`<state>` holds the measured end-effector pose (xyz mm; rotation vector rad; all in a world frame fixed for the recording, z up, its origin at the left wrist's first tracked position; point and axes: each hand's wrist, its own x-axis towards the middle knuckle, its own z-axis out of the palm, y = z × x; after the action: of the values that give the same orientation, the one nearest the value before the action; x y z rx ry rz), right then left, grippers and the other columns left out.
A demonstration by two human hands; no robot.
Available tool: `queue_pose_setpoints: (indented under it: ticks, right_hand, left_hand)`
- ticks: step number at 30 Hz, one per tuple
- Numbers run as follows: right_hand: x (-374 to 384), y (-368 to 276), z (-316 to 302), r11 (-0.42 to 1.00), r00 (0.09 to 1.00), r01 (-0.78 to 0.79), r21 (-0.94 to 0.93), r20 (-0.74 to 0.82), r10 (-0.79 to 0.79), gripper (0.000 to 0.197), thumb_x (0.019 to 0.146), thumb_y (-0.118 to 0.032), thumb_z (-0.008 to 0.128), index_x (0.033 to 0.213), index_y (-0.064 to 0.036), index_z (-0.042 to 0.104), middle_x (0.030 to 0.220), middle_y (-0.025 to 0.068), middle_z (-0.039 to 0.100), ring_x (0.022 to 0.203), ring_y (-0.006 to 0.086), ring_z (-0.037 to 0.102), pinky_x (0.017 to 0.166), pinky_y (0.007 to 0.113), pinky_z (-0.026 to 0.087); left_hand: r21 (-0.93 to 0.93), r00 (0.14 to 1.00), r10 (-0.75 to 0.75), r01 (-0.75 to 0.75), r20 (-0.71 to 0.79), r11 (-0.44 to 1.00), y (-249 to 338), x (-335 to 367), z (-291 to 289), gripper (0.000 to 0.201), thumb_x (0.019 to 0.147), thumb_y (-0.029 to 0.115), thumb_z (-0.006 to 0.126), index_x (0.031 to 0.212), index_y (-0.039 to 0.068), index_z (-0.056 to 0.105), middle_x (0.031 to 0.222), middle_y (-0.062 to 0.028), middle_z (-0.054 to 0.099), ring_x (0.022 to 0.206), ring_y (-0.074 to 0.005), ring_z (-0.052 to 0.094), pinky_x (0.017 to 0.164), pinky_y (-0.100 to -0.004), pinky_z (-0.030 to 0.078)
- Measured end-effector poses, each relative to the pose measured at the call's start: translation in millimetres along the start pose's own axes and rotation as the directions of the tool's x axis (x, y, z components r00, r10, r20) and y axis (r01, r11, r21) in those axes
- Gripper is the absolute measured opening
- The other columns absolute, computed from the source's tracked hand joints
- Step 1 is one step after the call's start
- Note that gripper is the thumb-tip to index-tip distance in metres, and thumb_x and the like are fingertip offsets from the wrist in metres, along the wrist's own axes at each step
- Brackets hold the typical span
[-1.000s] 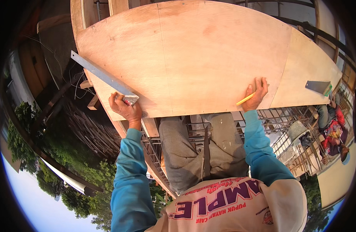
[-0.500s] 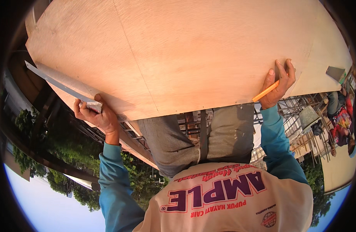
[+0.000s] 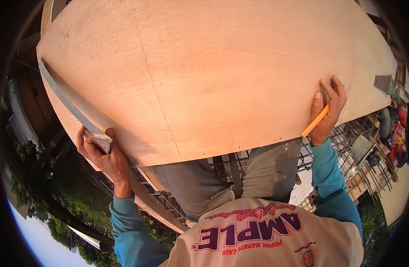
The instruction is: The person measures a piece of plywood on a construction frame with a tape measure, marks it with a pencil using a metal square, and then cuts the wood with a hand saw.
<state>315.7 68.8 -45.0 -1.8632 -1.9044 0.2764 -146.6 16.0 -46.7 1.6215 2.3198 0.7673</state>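
Note:
A broad plywood sheet [image 3: 240, 80] spreads in front of me, with a thin dark line [image 3: 150, 79] drawn across it left of the middle. My left hand [image 3: 107, 161] is closed around the thick metal stock of a try square [image 3: 75, 110], at the sheet's left edge. The square's long grey blade runs up and left along that edge. An orange pencil [image 3: 316, 120] is held against the palm of my right hand [image 3: 329, 116], its lower end near the sheet's front edge. The fingertips of that hand touch the plywood.
A grey blade-like tool with a greenish end [image 3: 383, 83] lies at the sheet's right edge. Steel rebar [image 3: 346, 133] lies beneath, and a wooden beam [image 3: 157, 200] runs under the left side. Another person [image 3: 395, 140] is at the far right. Trees [image 3: 80, 178] stand below left.
The sheet's front edge, both hands and the try square sit lower in the view. The square's blade now lies closer along the sheet's left edge. Both hands keep their holds.

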Motion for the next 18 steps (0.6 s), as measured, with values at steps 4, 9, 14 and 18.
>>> queue_pose_setpoints:
  ticks: [4, 9, 14, 18]
  right_hand:
    - [2, -6, -2, 1.0, 1.0, 0.003, 0.015, 0.001, -0.003, 0.025, 0.096, -0.011, 0.057, 0.119, -0.0025, 0.061, 0.14, 0.0197, 0.042, 0.134, 0.0349, 0.039, 0.111, 0.046, 0.036]
    - [2, -3, -6, 0.999, 0.998, 0.018, 0.042, -0.062, -0.015, 0.026, 0.093, -0.012, 0.06, 0.118, -0.0027, 0.061, 0.137, 0.0204, 0.045, 0.13, 0.0387, 0.044, 0.105, 0.044, 0.04]
    - [-1, -12, -6, 0.992, 0.996, -0.028, 0.123, -0.084, 0.039, 0.029, 0.092, -0.012, 0.062, 0.12, -0.0041, 0.061, 0.137, 0.0194, 0.045, 0.13, 0.0376, 0.044, 0.106, 0.043, 0.04]
    - [4, -17, -4, 0.976, 0.978, 0.077, 0.201, -0.207, -0.035, 0.032, 0.092, -0.012, 0.061, 0.123, -0.0052, 0.06, 0.138, 0.0191, 0.044, 0.131, 0.0374, 0.043, 0.11, 0.046, 0.036]
  left_hand:
    - [-0.148, 0.999, -0.024, 0.018, -0.037, 0.989, -7, -3, 2, 0.03, 0.086, 0.01, 0.075, 0.107, 0.004, 0.054, 0.13, -0.0119, 0.041, 0.123, -0.0268, 0.043, 0.102, -0.0382, 0.037]
    - [-0.026, 0.97, 0.242, -0.243, -0.026, 0.97, 12, -6, 1, 0.043, 0.065, 0.003, 0.081, 0.1, 0.004, 0.056, 0.104, -0.0136, 0.054, 0.103, -0.0308, 0.054, 0.088, -0.0407, 0.044]
    - [-0.334, 0.863, 0.503, -0.489, -0.048, 0.806, 83, -28, 0, 0.054, 0.061, -0.002, 0.074, 0.113, 0.006, 0.061, 0.088, -0.0112, 0.062, 0.075, -0.0275, 0.061, 0.062, -0.0357, 0.047]
    - [-0.4, 0.809, 0.586, -0.556, -0.058, 0.729, 136, 14, -23, 0.043, 0.065, -0.001, 0.079, 0.106, 0.003, 0.069, 0.086, -0.0123, 0.068, 0.074, -0.0221, 0.066, 0.062, -0.0313, 0.051]
